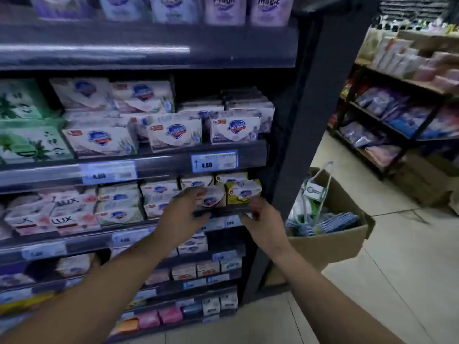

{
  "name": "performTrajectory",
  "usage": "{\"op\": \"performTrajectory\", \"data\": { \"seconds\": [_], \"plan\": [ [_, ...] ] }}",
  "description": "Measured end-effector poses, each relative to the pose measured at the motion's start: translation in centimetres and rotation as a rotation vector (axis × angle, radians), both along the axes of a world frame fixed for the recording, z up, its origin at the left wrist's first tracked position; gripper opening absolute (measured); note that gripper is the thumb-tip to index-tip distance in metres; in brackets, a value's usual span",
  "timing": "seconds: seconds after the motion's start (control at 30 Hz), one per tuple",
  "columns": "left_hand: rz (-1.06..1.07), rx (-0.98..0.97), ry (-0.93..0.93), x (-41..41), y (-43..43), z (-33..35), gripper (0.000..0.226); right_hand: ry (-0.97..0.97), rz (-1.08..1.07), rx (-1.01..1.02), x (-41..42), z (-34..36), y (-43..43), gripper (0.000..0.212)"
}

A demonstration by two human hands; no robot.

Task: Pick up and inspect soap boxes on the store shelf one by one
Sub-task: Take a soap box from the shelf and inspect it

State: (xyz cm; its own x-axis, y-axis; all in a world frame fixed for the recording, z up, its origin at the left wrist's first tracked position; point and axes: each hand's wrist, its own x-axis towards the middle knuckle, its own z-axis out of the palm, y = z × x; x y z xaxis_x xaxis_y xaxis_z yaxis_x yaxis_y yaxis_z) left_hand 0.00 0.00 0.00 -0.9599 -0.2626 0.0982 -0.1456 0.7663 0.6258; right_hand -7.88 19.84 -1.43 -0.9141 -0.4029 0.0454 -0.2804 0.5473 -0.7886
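A: Target position?

B: White cardboard soap box with a blue shield logo, front row, third shelf down in view, near the right end. It stands just behind the dark metal shelf lip. A yellow-and-white cardboard soap box is just beside it on the right.

A: Hands?

B: Both are up at that shelf. The left hand reaches in from the left, with its fingertips at the white box's upper left corner. Blur hides whether they touch it, and I cannot tell whether the fingers have closed on it. The right hand is lower, at the lip below the yellow box. Its fingers are smeared, so I cannot tell whether it pinches anything.

A: How does the box lie?

B: Its long axis runs left to right along the shelf, printed face outward. It sits between the hands, right of the left fingertips and up-left of the right hand.

A: Nearer hand?

B: Left, by my reading. The step looks like the pick-up itself, with the box not yet clear of the shelf. A grip across its short height and a pull outward over the lip seems sensible. The risk is dragging the yellow neighbour along.
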Motion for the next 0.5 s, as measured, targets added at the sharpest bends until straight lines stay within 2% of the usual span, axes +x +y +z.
{"op": "performTrajectory", "data": {
  "seconds": [0.1,0.17,0.23,0.4,0.5],
  "plan": [
    [0.001,-0.146,0.035,-5.1,0.9,-0.6,0.053,-0.018,0.046,0.01,-2.6,-1.3,-0.1,0.029],
    [-0.004,-0.251,-0.063,-7.9,1.3,-1.3,0.055,-0.003,0.07,0.052,-3.9,-2.4,-0.5,0.019],
    [0.007,-0.335,-0.111,-9.7,1.5,-1.9,0.054,-0.005,0.064,0.076,-4.6,-2.8,-0.7,0.02],
    [0.064,-0.376,-0.197,-11.3,2.1,-2.3,0.039,-0.081,0.073,0.073,-5.7,-3.7,-0.7,0.023],
    [0.069,-0.344,-0.162,-11.6,2.0,-2.8,0.035,-0.122,0.056,0.077,-6.0,-3.5,-0.8,0.033]
  ]
}}
